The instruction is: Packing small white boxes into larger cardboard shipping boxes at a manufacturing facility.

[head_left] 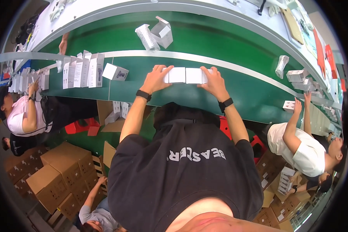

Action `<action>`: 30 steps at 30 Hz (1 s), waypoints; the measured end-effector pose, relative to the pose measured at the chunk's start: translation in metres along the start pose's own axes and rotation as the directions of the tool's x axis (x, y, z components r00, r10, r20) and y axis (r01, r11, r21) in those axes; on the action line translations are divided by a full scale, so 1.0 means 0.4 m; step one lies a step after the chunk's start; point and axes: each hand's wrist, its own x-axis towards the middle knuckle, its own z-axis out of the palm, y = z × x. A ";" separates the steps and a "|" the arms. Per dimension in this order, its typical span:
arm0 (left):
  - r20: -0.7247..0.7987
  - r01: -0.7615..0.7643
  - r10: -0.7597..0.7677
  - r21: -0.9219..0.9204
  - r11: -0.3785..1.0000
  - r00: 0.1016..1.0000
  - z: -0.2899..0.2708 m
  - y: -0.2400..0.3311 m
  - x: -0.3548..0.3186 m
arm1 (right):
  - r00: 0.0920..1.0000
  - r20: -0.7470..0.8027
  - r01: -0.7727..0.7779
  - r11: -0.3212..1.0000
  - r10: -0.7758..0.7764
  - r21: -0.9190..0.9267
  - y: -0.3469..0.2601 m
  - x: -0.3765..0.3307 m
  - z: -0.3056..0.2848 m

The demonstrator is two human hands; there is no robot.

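Note:
Two small white boxes (177,75) lie end to end over the green bench in front of me, with a thin dark seam between them. My left hand (157,78) grips the outer end of the left box, fingers curled round its far side and thumb along the near side. At the opposite end, my right hand (214,81) is closed on the right white box (193,76) in the same way. Left of my hands a white carton (115,72) with a printed picture lies tilted, beside a row of upright white cartons (82,72).
Beyond a white rail, a bubble-wrapped item (147,37) and an opened white carton (164,33) lie on the green belt (208,33). Another wrapped item (282,66) sits farther right. Co-workers handle cartons at both sides. Brown boxes (65,166) are stacked behind me.

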 end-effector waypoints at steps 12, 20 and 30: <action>-0.340 -0.076 0.018 -0.159 0.984 0.940 -0.078 -0.287 -0.075 | 1.000 -0.010 -0.004 0.999 0.003 -0.051 -0.066 0.042 0.033; 0.029 0.302 -0.328 0.325 0.896 0.944 -0.246 -0.588 -0.246 | 0.990 0.021 0.142 0.975 -0.140 -0.174 -0.013 0.062 0.067; -0.189 0.514 -0.497 0.055 0.856 0.847 -0.170 -0.618 -0.196 | 0.995 0.092 -0.019 0.998 0.024 -0.055 -0.103 0.087 0.025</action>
